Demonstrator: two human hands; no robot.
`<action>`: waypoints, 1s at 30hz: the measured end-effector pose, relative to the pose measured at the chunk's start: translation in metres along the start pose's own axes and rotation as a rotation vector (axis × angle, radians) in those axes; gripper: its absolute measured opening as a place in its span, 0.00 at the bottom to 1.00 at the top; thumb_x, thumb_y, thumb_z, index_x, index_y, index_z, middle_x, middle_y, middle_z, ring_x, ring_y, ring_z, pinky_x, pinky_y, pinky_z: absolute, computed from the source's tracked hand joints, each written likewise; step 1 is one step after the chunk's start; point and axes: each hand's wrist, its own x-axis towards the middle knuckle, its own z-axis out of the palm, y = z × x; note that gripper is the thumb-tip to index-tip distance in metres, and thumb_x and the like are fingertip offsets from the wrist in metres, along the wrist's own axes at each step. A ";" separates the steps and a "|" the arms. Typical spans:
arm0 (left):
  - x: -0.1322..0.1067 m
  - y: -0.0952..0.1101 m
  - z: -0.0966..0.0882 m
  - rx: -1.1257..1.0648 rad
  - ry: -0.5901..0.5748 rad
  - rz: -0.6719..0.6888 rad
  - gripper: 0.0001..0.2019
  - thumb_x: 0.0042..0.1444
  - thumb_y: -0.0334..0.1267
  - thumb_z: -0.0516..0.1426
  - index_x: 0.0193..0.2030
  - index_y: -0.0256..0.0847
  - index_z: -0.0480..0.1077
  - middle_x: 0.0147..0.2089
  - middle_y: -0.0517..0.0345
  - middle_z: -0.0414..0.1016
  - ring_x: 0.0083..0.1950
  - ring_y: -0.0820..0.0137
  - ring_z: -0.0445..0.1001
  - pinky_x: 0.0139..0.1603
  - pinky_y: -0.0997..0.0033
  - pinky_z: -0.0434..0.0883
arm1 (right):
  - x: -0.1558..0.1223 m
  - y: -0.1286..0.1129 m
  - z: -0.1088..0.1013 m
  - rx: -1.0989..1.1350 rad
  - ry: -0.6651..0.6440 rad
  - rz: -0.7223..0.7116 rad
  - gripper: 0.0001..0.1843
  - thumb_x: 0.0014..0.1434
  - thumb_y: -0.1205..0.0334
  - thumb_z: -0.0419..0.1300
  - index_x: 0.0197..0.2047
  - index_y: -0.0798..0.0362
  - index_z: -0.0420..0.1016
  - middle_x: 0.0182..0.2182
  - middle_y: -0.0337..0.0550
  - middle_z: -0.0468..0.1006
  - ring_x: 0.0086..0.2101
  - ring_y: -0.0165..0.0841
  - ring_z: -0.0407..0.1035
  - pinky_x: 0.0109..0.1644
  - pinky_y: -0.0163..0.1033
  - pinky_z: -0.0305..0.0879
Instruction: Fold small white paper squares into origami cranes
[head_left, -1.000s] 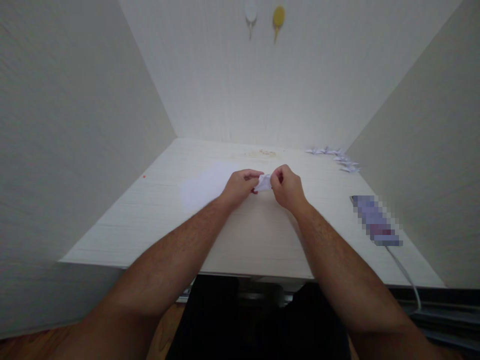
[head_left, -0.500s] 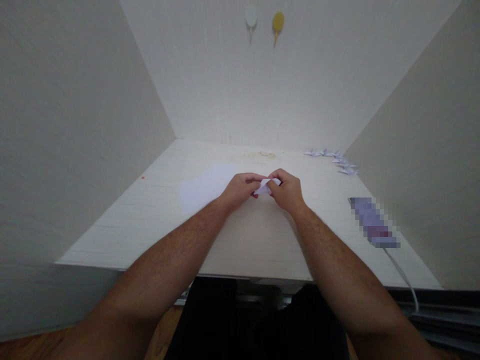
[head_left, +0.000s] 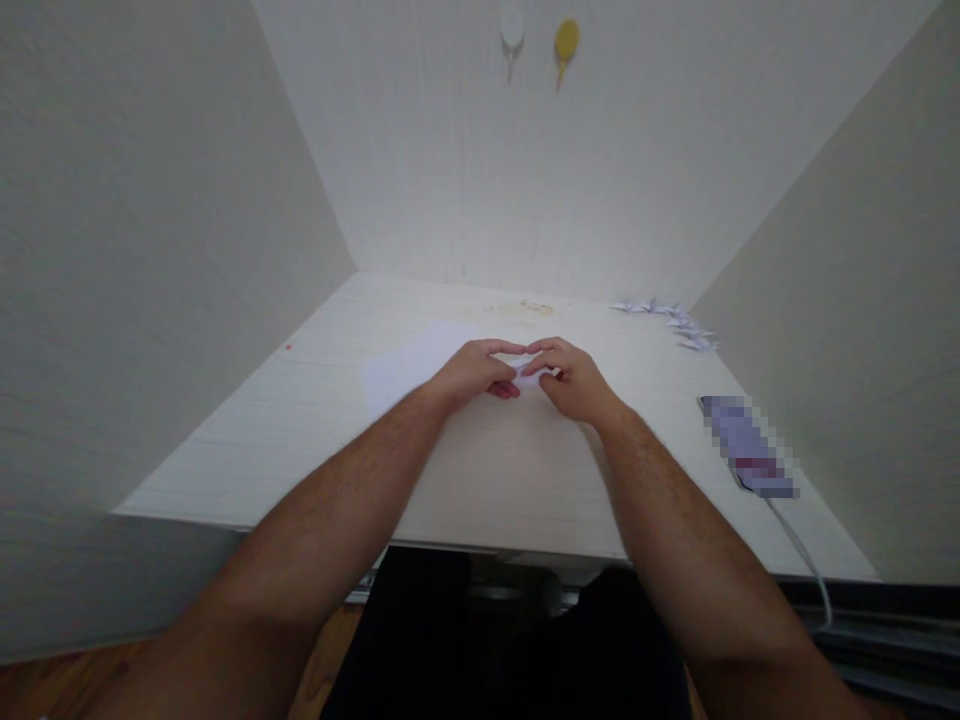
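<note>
A small piece of folded white paper [head_left: 531, 378] is between my two hands, just above or on the white tabletop, largely covered by fingers. My left hand [head_left: 480, 370] pinches its left side with thumb and fingers. From the other side my right hand [head_left: 568, 378] has its fingers on the paper, thumb below and index finger stretched toward the left one. Both index fingertips meet at the far side of the paper. Left of my left hand lie white paper sheets [head_left: 405, 362], flat on the table and partly hidden by my forearm.
Several folded white paper cranes [head_left: 651, 307] stand in a line at the back right corner. A blurred-out phone [head_left: 746, 445] lies at the right with a white cable [head_left: 799, 550]. Two hooks, one white [head_left: 512, 28] and one yellow [head_left: 567, 38], are on the back wall.
My index fingers have straightened and come together at the paper's far edge. Less of the paper shows now. The whole view has shifted slightly.
</note>
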 end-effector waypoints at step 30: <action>0.012 -0.013 0.000 -0.105 -0.128 0.018 0.07 0.48 0.31 0.61 0.35 0.38 0.79 0.34 0.49 0.79 0.33 0.68 0.77 0.36 0.66 0.75 | -0.004 -0.010 0.004 -0.224 -0.158 -0.075 0.04 0.55 0.63 0.63 0.34 0.46 0.79 0.57 0.45 0.68 0.51 0.41 0.66 0.54 0.51 0.64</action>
